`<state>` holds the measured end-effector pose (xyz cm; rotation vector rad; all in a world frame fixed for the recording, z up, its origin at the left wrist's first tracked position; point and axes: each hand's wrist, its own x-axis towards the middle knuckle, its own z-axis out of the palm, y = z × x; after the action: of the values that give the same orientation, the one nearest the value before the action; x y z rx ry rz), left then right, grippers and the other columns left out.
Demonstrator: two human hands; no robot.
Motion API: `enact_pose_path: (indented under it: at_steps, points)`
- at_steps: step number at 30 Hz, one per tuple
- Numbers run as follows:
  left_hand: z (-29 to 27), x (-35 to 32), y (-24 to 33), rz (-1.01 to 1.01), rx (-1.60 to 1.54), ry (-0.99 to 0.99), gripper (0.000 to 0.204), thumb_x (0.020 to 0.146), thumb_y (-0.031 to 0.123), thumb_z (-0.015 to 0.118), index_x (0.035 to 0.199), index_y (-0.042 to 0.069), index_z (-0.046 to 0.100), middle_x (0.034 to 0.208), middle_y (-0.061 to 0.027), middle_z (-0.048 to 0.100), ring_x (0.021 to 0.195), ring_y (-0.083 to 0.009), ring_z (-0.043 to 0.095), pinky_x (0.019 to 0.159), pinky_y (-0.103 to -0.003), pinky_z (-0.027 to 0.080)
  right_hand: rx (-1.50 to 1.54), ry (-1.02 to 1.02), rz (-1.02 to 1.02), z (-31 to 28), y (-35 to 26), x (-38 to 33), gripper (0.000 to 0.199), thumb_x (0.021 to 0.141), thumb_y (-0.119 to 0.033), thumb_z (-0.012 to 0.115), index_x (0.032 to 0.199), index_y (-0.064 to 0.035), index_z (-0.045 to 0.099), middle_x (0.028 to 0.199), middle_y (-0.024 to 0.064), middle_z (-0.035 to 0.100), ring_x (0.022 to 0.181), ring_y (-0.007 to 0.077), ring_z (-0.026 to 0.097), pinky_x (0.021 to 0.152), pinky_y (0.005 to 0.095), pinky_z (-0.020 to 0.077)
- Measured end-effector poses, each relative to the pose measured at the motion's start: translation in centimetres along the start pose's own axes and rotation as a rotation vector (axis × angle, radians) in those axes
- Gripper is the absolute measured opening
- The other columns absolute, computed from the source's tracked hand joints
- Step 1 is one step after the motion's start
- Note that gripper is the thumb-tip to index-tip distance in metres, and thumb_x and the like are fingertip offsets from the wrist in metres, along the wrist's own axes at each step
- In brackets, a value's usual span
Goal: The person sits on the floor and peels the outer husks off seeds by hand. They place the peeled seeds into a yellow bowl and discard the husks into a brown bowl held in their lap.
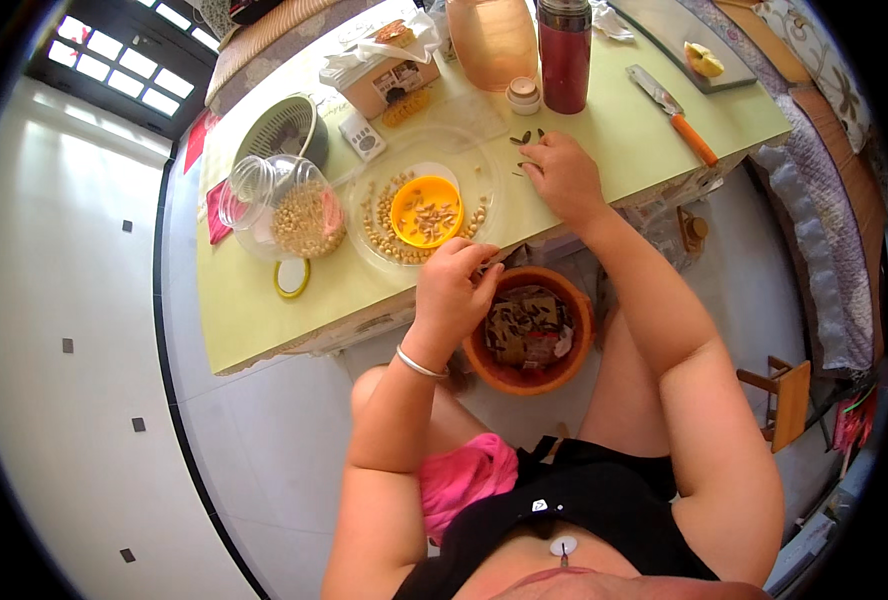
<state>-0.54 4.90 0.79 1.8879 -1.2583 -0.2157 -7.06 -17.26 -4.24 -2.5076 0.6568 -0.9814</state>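
Note:
My left hand (453,288) is at the table's front edge, just above a brown bin (580,345). Its thumb and fingers are pinched together, and whatever is between them is too small to make out. On the table my right hand (564,180) reaches forward, thumb and forefinger slightly apart beside a few dark seeds (526,138). Left of that hand lies a clear round plate (362,248) with pale round pieces spread on it. A yellow dish (428,238) in the plate's middle holds pale kernels. Dark husks (524,325) and scraps lie inside the bin.
A clear jar (306,220) of pale pieces, a yellow-rimmed lid (292,279), a green basket (309,130) and a white device (362,136) stand left. Behind are a tissue box (379,82) and a red flask (564,60). A knife (670,112) with an orange handle lies right.

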Motion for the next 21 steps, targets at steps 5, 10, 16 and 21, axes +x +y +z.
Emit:
enact_pose_path:
  at_steps: [5,10,16,21]
  points:
    - [0.1,0.4,-0.9,0.027,0.007,0.08,0.014,0.081,0.003,0.074,0.094,0.0,0.072,0.081,-0.0107,0.066,0.064,-0.0183,0.061,0.061,-0.029,0.049,-0.026,-0.046,0.078,0.6,-0.9,0.4,0.011,0.082,-0.012,0.068,0.092,-0.0071,0.071,0.089,0.0088,0.064,0.087,0.0291,0.062,0.075,0.0402,0.0509]
    - [0.1,1.0,-0.7,-0.01,-0.096,0.306,0.016,0.083,0.001,0.073,0.099,-0.001,0.073,0.081,-0.0107,0.068,0.07,-0.0171,0.065,0.064,-0.027,0.053,0.929,-0.301,0.431,-0.7,-2.8,-0.8,0.011,0.088,-0.011,0.069,0.096,-0.0036,0.071,0.081,0.0022,0.066,0.067,0.0124,0.057,0.062,0.0261,0.0456]
    - [1.5,1.3,-1.7,0.133,-0.125,0.324,0.02,0.085,-0.002,0.071,0.105,0.0,0.074,0.084,-0.0131,0.071,0.073,-0.018,0.069,0.069,-0.028,0.056,1.393,-0.547,0.665,-0.9,-5.0,-3.9,0.012,0.093,-0.011,0.066,0.098,-0.0009,0.067,0.081,0.0,0.065,0.064,0.0049,0.051,0.058,0.0186,0.0412]
    - [1.6,1.3,-1.8,0.171,0.076,0.321,0.017,0.083,0.0,0.072,0.099,0.001,0.074,0.08,-0.014,0.07,0.068,-0.0239,0.069,0.064,-0.032,0.056,1.24,-0.464,0.688,-1.3,-6.2,-4.3,0.01,0.09,-0.01,0.069,0.092,0.0001,0.07,0.077,-0.0012,0.063,0.065,0.0037,0.05,0.058,0.019,0.0406]
